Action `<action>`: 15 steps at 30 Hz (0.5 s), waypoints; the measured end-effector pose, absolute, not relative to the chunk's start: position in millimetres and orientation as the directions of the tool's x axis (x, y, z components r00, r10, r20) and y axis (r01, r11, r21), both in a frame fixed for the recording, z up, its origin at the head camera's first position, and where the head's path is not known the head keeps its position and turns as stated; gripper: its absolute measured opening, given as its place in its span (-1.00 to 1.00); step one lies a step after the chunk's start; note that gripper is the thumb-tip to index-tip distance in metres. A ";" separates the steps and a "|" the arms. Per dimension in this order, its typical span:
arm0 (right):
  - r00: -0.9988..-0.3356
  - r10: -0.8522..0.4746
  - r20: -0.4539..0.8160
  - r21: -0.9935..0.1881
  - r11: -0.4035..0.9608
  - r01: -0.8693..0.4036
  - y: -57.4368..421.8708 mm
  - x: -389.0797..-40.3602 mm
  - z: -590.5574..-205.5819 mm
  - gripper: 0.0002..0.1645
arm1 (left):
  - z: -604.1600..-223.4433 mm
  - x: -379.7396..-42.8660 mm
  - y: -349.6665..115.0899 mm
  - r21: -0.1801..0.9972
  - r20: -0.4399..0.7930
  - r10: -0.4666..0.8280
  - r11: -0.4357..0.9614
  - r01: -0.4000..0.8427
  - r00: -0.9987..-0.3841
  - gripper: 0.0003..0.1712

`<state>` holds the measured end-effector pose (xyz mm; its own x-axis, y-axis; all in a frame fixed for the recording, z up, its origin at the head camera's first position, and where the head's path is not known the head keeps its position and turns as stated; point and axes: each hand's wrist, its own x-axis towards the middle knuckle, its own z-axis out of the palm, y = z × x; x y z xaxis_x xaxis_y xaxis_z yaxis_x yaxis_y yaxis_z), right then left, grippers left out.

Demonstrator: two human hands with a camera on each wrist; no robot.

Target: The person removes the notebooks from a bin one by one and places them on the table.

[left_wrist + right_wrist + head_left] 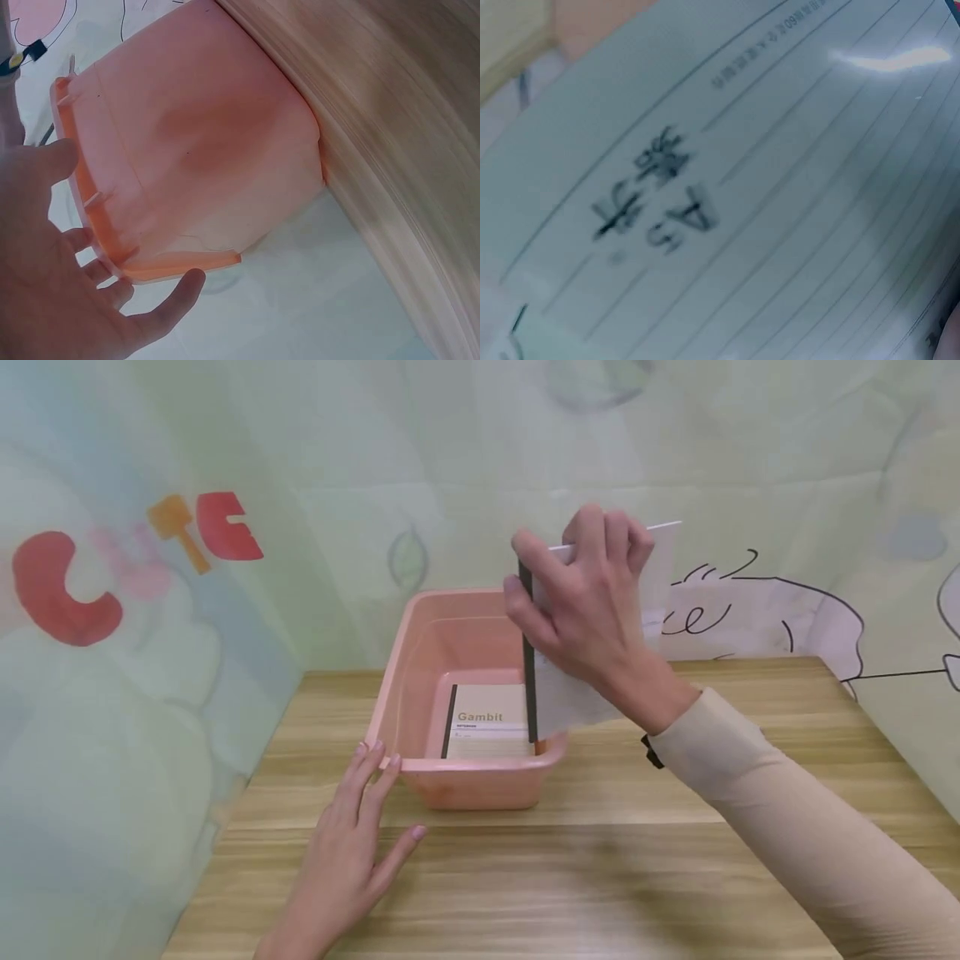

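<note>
A pink plastic basin (468,785) stands on the table, with a notebook marked "Gambit" (491,700) lying flat inside it. My left hand (348,835) rests its fingertips on the basin's near left rim corner, fingers mostly straight and thumb apart. In the left wrist view this hand (71,300) lies along the rim of the tilted-looking basin (195,135). My right hand (592,593) grips a second notebook (570,697) by its upper edge, holding it upright over the basin's right side, dark spine to the left. Lined cover print with "A5" fills the right wrist view on this notebook (795,187).
The wood-grain table (480,893) extends around the basin on both sides. Behind and to the left hangs a pale printed curtain (337,527) with colourful letters and line drawings. A dark band (653,752) shows at the right wrist.
</note>
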<state>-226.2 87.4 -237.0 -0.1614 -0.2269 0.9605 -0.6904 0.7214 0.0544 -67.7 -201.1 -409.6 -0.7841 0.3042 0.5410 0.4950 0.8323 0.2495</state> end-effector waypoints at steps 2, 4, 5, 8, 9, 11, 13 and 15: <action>-0.205 -0.236 0.950 0.040 0.741 -0.670 97.1 -227.8 -240.5 -0.72 | -410.0 -66.6 -201.8 0.245 0.546 0.301 0.835 0.492 -0.782 -0.04; -0.245 -0.242 0.939 0.024 0.757 -0.653 105.8 -229.1 -242.1 -0.70 | -411.0 -65.1 -202.5 0.239 0.557 0.301 0.834 0.496 -0.774 -0.05; -0.262 -0.243 0.934 0.017 0.762 -0.647 109.7 -229.6 -242.3 -0.69 | -411.5 -64.5 -203.0 0.235 0.564 0.301 0.834 0.499 -0.769 -0.05; -0.297 -0.256 0.920 0.011 0.774 -0.633 119.2 -230.8 -242.9 -0.68 | -412.2 -62.0 -204.3 0.228 0.577 0.295 0.837 0.497 -0.761 -0.06; -0.303 -0.260 0.917 0.013 0.778 -0.628 122.0 -231.1 -243.4 -0.67 | -412.1 -61.3 -204.8 0.227 0.580 0.294 0.838 0.497 -0.760 -0.06; -0.304 -0.262 0.916 0.018 0.785 -0.620 127.5 -232.1 -244.9 -0.67 | -411.5 -60.1 -205.6 0.222 0.583 0.292 0.841 0.494 -0.759 -0.06; -0.300 -0.256 0.919 0.021 0.792 -0.610 132.7 -233.7 -247.6 -0.67 | -410.7 -58.9 -206.4 0.218 0.576 0.289 0.847 0.485 -0.765 -0.06; -0.298 -0.250 0.921 0.022 0.798 -0.602 137.3 -236.1 -251.5 -0.67 | -410.2 -57.7 -207.0 0.215 0.575 0.291 0.848 0.484 -0.765 -0.06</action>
<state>-236.1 137.3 -251.5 -0.2979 -0.2502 0.9212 -0.6018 0.7983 0.0222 -57.7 -207.0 -410.2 -0.7648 0.2911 0.5748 0.4844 0.8480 0.2150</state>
